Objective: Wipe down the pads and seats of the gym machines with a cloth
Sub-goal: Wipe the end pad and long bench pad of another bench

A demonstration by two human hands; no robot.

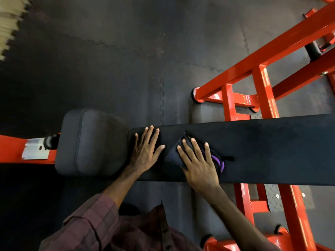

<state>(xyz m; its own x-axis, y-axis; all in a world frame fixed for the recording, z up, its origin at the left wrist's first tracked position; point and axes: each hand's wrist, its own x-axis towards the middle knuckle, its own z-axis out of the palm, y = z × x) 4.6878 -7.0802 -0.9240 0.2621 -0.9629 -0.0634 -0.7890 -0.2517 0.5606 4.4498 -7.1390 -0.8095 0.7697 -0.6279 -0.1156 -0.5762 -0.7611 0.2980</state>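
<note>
head view, looking straight down: my right hand (199, 165) lies flat with fingers spread on the cloth (215, 160), a folded dark cloth with a purple edge, pressing it onto the long pad (272, 147). that grip is released, not clenched; the palm and straight fingers do the work, which i judge spreads the pressure over the whole fold so it wipes a broad strip. my left hand (146, 151) is also flat and released, fingers straight, resting bare on the same pad just beside the cloth, near the pad's left end. i read it as a brace, steadying me as i lean over.

the cloth sits near the left end of the pad, towards its near edge, so most of the pad runs off to the right unwiped from here, as far as i can judge. left of the pad, touching or nearly so, is the seat (90, 142), a thicker cushion. the red frame (262, 91) carries both, standing on the mat floor (108, 60). my sleeve (94, 218) shows at the bottom.

next i would slide the cloth rightward along the pad, keeping the hand flat so the fold does not bunch.
</note>
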